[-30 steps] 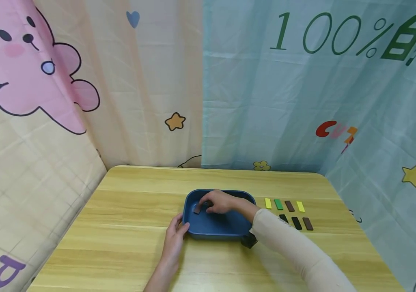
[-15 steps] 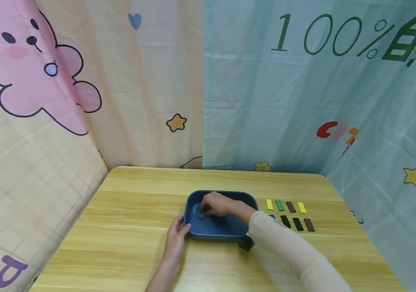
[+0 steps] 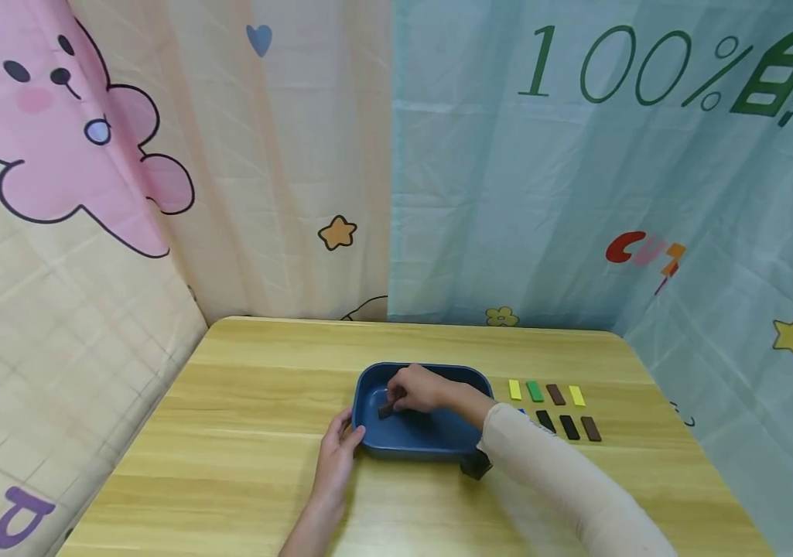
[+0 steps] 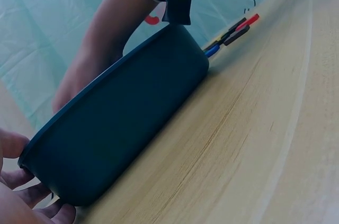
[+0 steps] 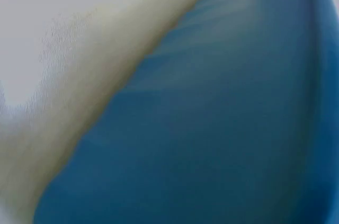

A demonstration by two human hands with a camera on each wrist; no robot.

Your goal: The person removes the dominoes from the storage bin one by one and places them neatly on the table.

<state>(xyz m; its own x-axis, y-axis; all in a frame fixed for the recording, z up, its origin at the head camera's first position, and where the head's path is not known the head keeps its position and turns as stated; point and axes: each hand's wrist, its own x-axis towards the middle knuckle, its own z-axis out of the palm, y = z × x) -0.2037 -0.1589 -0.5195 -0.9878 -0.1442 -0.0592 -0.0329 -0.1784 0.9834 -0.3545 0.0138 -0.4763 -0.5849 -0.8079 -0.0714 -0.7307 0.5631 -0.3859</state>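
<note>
A dark blue rectangular basin (image 3: 424,450) stands on the table. My left hand (image 3: 335,452) grips its left end; in the left wrist view the thumb lies at the rim and the fingers go round the outer wall. My right hand (image 3: 418,387) reaches down into the basin and pinches a small dark brown tile (image 3: 385,410) close to the floor, at the left side. Whether the tile touches the floor I cannot tell. The basin's wall (image 5: 212,128) fills much of the blurred right wrist view, which hides the fingers.
Right of the basin lie two rows of small flat tiles: a green tile (image 3: 534,391), a yellow tile (image 3: 577,396), a black tile (image 3: 569,427) and several others. My sleeve partly covers a blue tile (image 3: 522,411). Curtains (image 3: 500,193) hang behind the wooden table (image 3: 250,402).
My right hand, pinching the brown tile, has shifted slightly right and toward me inside the basin. My left hand keeps its grip on the basin's left end.
</note>
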